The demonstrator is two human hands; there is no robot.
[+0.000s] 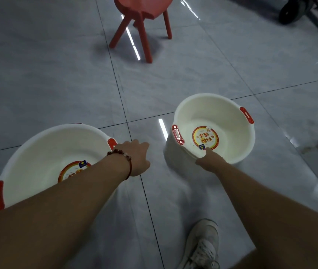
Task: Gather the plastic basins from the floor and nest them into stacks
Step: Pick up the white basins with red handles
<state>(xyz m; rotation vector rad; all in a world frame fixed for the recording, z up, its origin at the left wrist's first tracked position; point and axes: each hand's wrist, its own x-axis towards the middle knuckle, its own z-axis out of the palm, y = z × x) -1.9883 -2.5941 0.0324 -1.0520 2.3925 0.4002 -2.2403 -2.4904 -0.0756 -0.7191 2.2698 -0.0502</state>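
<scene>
Basins of white plastic with red handles sat on the grey tiled floor (pixel 57 65) in the head view. The large round white plastic basin (pixel 43 152), with a red-and-yellow round sticker in its bottom, lay at the left, partly hidden by the left forearm. The left hand (pixel 136 156) hung just beside this basin's right red handle, over bare floor, with its fingers curled under; whether it held anything could not be told. A red bead bracelet (pixel 122 154) circled that wrist. The smaller deep white plastic basin (pixel 230 121) was tilted at the right, well apart from the large one. The right hand (pixel 209 162) pinched its near rim, thumb inside the bowl. A red plastic stool (pixel 142 16) stood farther off, and a white sneaker (pixel 202 243) showed at the bottom edge.
</scene>
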